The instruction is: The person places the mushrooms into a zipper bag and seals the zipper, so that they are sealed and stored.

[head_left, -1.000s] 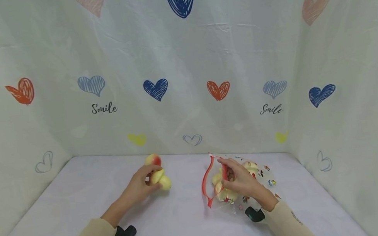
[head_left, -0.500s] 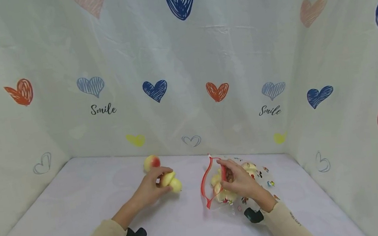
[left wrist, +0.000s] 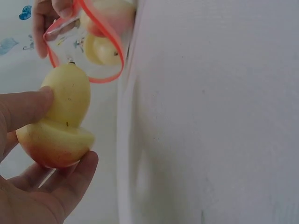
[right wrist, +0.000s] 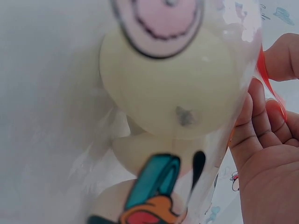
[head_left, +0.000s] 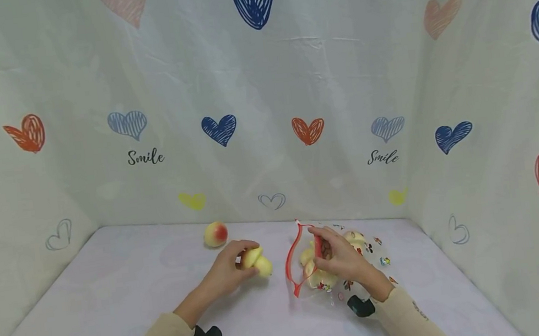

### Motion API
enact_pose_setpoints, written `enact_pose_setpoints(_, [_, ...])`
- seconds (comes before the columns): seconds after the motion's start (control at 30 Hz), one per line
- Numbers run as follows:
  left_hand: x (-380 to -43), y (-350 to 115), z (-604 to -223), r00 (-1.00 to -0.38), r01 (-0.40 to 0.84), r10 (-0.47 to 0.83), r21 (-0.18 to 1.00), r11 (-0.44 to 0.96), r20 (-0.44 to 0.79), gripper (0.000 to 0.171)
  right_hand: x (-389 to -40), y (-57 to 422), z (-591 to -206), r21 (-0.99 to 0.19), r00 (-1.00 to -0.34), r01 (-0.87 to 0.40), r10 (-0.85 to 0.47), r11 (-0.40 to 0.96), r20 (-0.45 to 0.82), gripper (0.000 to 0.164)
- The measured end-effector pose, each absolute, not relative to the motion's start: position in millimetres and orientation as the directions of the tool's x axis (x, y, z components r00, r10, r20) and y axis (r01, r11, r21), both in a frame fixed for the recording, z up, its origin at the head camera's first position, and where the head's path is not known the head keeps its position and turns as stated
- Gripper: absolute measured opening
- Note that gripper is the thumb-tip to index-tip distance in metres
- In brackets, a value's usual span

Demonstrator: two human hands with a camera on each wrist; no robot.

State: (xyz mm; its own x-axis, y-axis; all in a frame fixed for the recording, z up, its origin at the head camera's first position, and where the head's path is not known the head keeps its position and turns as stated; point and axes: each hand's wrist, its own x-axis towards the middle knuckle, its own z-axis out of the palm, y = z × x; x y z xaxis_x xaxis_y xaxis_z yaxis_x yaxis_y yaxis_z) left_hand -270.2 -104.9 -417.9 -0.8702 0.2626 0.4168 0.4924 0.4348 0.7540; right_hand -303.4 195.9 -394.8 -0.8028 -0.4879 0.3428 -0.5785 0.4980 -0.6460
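My left hand (head_left: 226, 271) grips two fruit pieces together between thumb and fingers. One is a yellow pear (left wrist: 70, 91) with a short dark stem; pressed against it is a halved peach (left wrist: 56, 144) with red skin and a pale flat cut face. They are just left of the mouth of a clear zip bag (head_left: 288, 263), apart from it. My right hand (head_left: 343, 254) pinches the bag's red zip edge, and the mouth gapes to the left. Several pale yellow fruit pieces (right wrist: 168, 84) lie inside, partly hidden by the cartoon prints and my right hand.
A whole red-and-yellow peach (head_left: 215, 234) sits on the white-covered table (head_left: 128, 284), behind my left hand. A white curtain (head_left: 259, 80) printed with hearts closes off the back and sides.
My left hand has moved right with the pear and halved peach, closer to the bag. The whole peach behind now shows fully. My right hand keeps its hold on the bag.
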Motion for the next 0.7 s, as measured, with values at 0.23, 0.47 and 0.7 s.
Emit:
enact_pose_setpoints(0.23, [-271, -96, -421, -0.868, 0.496, 0.271, 0.757, 0.425, 0.417, 0.047, -302, 195, -394, -0.659, -0.812, -0.563, -0.482, 0.499, 0.329, 0.069])
enact_pose_setpoints(0.47, [-271, -87, -422, -0.876, 0.479, 0.287, 0.769, 0.424, 0.388, 0.047, -301, 195, -394, -0.664, -0.816, -0.555, -0.48, 0.501, 0.321, 0.069])
enact_pose_setpoints(0.7, [-272, -79, -420, -0.879, 0.473, 0.293, 0.774, 0.422, 0.377, 0.047, -302, 195, -393, -0.666, -0.816, -0.555, -0.483, 0.499, 0.318, 0.069])
